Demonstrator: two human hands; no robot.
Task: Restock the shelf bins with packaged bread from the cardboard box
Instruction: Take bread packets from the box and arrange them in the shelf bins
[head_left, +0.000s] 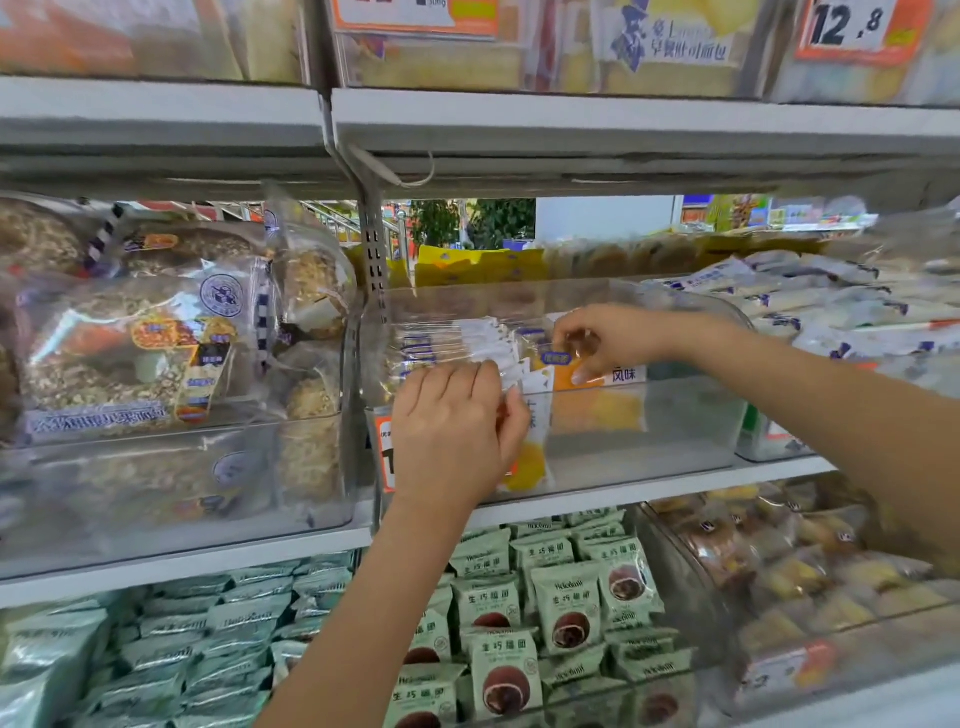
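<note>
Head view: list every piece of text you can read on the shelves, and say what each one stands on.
"12,8": orange price tag on the top shelf, right.
"生巧福团": green snack packets in the bottom bin.
"风味": orange label on the clear middle bin, by the right hand.
Blue print on the top-shelf bread bag: too blurred to read surely.
Print on the bread packs near the left hand: too small.
</note>
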